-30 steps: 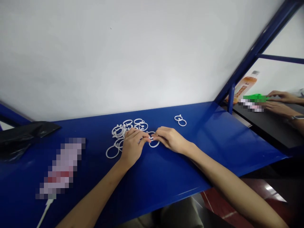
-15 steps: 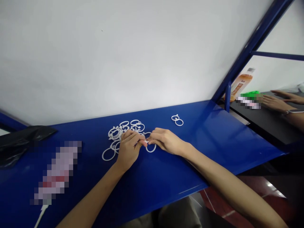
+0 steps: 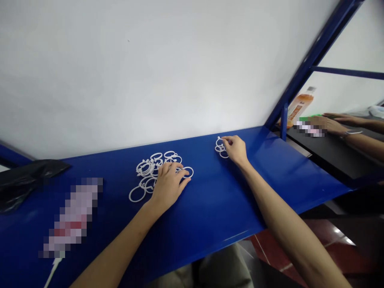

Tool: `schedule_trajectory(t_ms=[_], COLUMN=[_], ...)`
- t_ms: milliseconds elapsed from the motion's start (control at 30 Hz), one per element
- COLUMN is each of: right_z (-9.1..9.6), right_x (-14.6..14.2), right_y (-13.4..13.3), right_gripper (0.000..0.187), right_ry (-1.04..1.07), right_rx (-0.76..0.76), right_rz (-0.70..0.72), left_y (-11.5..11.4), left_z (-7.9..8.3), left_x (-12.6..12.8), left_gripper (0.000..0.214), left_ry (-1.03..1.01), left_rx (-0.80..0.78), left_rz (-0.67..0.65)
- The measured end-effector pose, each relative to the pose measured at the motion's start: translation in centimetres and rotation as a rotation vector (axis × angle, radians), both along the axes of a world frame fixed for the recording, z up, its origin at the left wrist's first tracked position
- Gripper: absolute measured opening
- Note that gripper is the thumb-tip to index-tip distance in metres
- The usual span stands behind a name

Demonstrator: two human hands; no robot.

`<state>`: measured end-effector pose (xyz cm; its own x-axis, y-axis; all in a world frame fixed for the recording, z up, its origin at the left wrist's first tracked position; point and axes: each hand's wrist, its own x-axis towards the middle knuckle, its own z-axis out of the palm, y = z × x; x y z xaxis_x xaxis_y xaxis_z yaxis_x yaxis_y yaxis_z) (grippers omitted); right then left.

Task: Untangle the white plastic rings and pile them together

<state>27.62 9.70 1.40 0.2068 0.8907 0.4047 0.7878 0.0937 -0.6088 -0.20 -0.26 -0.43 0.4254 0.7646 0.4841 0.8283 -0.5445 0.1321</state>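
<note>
White rings [image 3: 147, 169] under spread left hand [image 3: 169, 182], right hand [image 3: 236, 149] at smaller cluster [image 3: 221, 147], its grip unclear

Two bare hands: left hand [image 3: 168, 184] and right hand [image 3: 236, 150], slim fingers, nails too small to make out. Left forearm [image 3: 126, 238] and right forearm [image 3: 288, 226] bare as far as they show, slender, smooth outline, narrow at the wrist, thicker toward the elbow. Trousers [image 3: 226, 268] at bottom edge: dull olive-grey cloth, looks plain, rounded over the legs, dark gap between. Cloth dim, soft focus; seams can't be told.
</note>
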Motion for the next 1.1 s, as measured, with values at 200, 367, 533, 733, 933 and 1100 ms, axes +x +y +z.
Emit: schedule_trajectory(t_ms=[200,367,533,733,933,1100], right_z=[-1.7,-2.1,-1.1,0.5,0.6,1.0], right_x=[2.4,2.6,1.6,-3.6,-6.9,-7.1], right_y=[1.6,1.9,1.2,-2.4,-5.3,-5.9], right_gripper=[0.019,0.018,0.024,0.026,0.019,0.013], right_ry=[0.034,0.031,-0.018,0.000,0.080,0.133], right_rx=[-0.135,-0.140,-0.016,0.073,-0.146,-0.142], right_rz=[-0.115,-0.123,-0.120,0.480,0.848,0.877], left_y=[-0.3,-0.3,-0.2,-0.3,-0.5,-0.1], left_z=[0.1,0.4,0.5,0.7,1.0,0.9], left_x=[0.1,0.2,0.2,0.3,0.4,0.2], left_gripper=[0.012,0.015,0.016,0.011,0.014,0.034], left_ry=[-0.042,-0.087,-0.094,-0.113,-0.155,-0.397], left_rx=[0.010,0.052,0.085,0.125,0.114,-0.007], left_rz=[-0.080,-0.106,-0.106,-0.048,-0.037,0.007])
